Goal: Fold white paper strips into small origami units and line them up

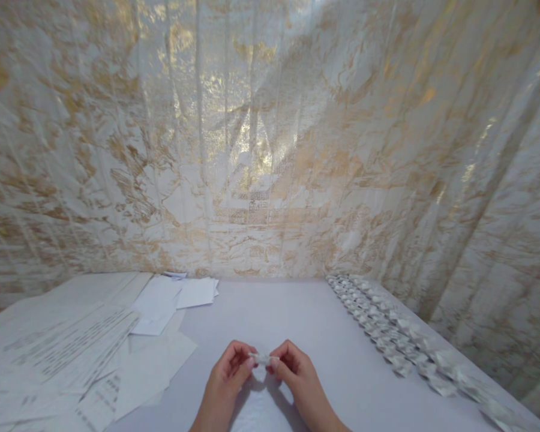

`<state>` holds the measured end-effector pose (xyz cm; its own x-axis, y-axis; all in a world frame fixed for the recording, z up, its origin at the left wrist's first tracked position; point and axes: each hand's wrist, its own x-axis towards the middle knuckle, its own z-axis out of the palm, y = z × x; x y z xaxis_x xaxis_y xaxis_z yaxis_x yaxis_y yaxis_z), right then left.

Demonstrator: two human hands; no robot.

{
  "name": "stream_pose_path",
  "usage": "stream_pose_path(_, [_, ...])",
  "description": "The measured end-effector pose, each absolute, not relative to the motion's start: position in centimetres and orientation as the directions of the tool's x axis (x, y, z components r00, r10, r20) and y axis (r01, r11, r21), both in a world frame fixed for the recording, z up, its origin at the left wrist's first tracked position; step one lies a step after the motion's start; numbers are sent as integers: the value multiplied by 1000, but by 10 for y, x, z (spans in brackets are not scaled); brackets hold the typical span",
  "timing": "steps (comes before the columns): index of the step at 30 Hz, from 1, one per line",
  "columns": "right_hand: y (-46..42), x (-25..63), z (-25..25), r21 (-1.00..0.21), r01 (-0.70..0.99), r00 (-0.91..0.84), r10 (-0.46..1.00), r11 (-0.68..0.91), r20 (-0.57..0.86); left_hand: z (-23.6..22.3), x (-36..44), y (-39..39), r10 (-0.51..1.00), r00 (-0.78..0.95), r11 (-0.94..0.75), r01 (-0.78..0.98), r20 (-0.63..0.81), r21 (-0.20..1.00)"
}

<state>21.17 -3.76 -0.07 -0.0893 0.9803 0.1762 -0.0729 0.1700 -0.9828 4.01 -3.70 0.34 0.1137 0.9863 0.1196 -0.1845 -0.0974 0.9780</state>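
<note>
Left hand [225, 377] and right hand [300, 371]: fingers [240, 348] pinched closed on opposite ends of a small folded paper piece [263, 359], held between them over the tabletop [270, 312]. Folded paper rows [378, 333] lie right of the fingers, loose sheets [72, 348] left. Judgement: good handling calls for light, even pressure both sides, creases aligned, middle left uncrushed.

Left hand [229, 369], right hand [296, 367]: mirrored pinches

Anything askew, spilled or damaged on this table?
Mildly: the printed white paper sheets on the left overlap at mixed angles, whereas the folded white paper pieces on the right line up in rows. No spill or damage shows. The small white paper piece being held is too small to judge.
</note>
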Motion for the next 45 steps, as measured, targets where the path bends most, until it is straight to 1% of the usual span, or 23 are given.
stream_pose_path(3, [-39, 209, -3, -984, -79, -127, 977, 160, 169, 2, 40, -39, 991, 66, -102, -186, 116, 977])
stream_pose_path(8, [-46, 204, 3, -986, 35, -183, 970, 166, 157, 1, 45, -48, 987, 2, -161, -143, 162, 977])
stream_pose_path(10, [-48, 203, 5, -986, 59, -180, 974, 154, 141, 2, 47, -51, 983, -13, -184, -94, 184, 978])
stream_pose_path(11, [-48, 203, 7, -987, 66, -172, 976, 147, 134, 3, 47, -51, 982, 2, -191, -58, 191, 980])
stream_pose_path(13, [-49, 204, 9, -986, 83, -160, 978, 145, 130, 6, 47, -51, 976, 93, -201, 16, 199, 979])
stream_pose_path(15, [-49, 206, 11, -980, 127, -163, 978, 154, 133, 9, 45, -50, 959, 179, -236, 77, 219, 969])
stream_pose_path(16, [-49, 206, 13, -975, 153, -172, 976, 160, 134, 10, 45, -50, 953, 193, -255, 97, 233, 962])
stream_pose_path(19, [-52, 206, 15, -957, 210, -191, 968, 200, 160, 12, 46, -51, 953, 166, -275, 133, 252, 952])
stream_pose_path(23, [-53, 204, 15, -942, 227, -185, 960, 249, 209, 13, 47, -54, 960, 129, -265, 126, 249, 956])
stream_pose_path(25, [-52, 205, 13, -935, 240, -187, 958, 260, 218, 11, 47, -53, 964, 141, -244, 122, 227, 962])
stream_pose_path(28, [-50, 207, 9, -921, 287, -189, 958, 263, 215, 7, 45, -48, 973, 166, -179, 118, 158, 977])
stream_pose_path(31, [-48, 212, 5, -866, 402, -180, 953, 297, 243, 2, 44, -44, 975, 198, -128, 122, 102, 984])
stream_pose_path(33, [-47, 216, 4, -801, 491, -182, 940, 341, 288, 1, 44, -42, 975, 206, -114, 117, 88, 987])
stream_pose_path(35, [-46, 218, 5, -742, 548, -202, 922, 387, 331, 1, 44, -42, 978, 192, -106, 105, 85, 989])
stream_pose_path(38, [-46, 219, 6, -707, 552, -238, 896, 442, 375, 0, 44, -41, 982, 171, -97, 99, 80, 990])
stream_pose_path(43, [-48, 217, 3, -763, 480, -208, 901, 433, 381, 0, 44, -45, 985, 153, -101, 124, 81, 987])
stream_pose_path(45, [-48, 216, 3, -783, 470, -193, 913, 407, 358, 4, 45, -48, 983, 155, -128, 186, 99, 974])
